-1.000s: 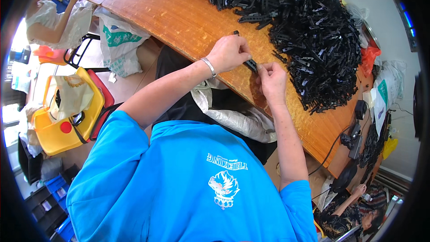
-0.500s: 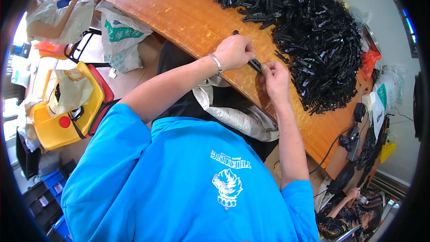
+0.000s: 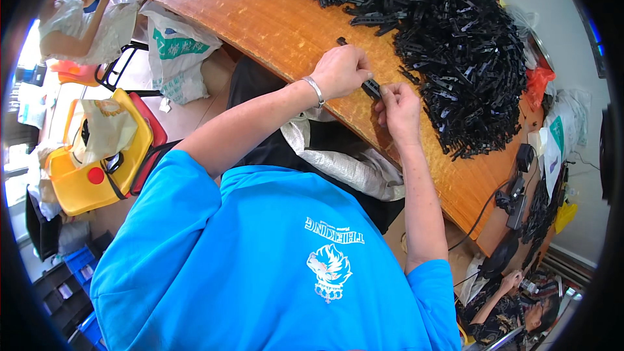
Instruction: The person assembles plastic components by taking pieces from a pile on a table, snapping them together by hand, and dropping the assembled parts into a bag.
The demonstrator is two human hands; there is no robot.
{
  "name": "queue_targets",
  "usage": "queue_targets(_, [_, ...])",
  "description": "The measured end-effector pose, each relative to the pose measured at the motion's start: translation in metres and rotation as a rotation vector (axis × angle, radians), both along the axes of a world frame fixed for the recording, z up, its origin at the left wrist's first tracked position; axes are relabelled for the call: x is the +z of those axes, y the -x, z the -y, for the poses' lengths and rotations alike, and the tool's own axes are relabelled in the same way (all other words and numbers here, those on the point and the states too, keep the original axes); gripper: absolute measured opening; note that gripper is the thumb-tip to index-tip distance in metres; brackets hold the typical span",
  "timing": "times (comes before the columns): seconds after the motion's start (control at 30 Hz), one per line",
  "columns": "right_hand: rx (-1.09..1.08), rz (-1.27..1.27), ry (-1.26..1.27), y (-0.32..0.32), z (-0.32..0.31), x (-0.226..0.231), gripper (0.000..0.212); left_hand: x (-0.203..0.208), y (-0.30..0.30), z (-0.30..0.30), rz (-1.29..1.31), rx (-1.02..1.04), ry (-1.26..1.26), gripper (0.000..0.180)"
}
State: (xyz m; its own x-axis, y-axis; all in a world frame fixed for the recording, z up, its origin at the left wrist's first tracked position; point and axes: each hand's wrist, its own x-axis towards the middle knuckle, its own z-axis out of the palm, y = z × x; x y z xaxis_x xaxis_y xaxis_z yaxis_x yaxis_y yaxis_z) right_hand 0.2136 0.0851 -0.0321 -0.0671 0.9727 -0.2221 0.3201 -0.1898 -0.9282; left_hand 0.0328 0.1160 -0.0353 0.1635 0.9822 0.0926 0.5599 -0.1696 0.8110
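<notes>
Over the front edge of the wooden table (image 3: 260, 16), my two hands hold one long, slim black plastic clip-like piece (image 3: 371, 87) between them. My left hand (image 3: 340, 71), a silver bangle at its wrist, pinches the far-left end. The thumb and fingers of my right hand (image 3: 401, 112) close on the other end. A small black end (image 3: 342, 41) shows just beyond my left knuckles; whether it belongs to another piece I cannot tell. Past my hands, a large heap of similar black pieces (image 3: 461, 65) covers the table's far right part.
A silvery woven sack (image 3: 338, 168) hangs under the table edge by my lap. Left stand a yellow chair (image 3: 78, 185) with a bag on it and a white-green sack (image 3: 175, 55). Power strips (image 3: 515, 201) lie at right. Other people (image 3: 71, 32) sit far left and lower right.
Both hands stay nearly in place on the black piece. My right hand has shifted slightly upward and its fingers have changed their grip a little.
</notes>
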Motion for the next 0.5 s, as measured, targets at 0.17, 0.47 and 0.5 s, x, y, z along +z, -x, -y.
queue_targets(0.17, [0.020,0.098,0.003,0.0030,-0.0023,0.0065,0.015,-0.0028,0.0004,0.0049,0.008,0.035,0.025,0.018])
queue_targets(0.47, [0.009,-0.086,-0.044,-0.0017,0.0052,-0.0017,0.015,-0.0019,0.0044,0.0108,0.081,0.032,-0.038,0.016])
queue_targets(0.5, [0.008,-0.086,-0.044,-0.0015,0.0058,-0.0005,0.015,0.0005,0.0049,0.0110,0.086,0.029,-0.041,0.016])
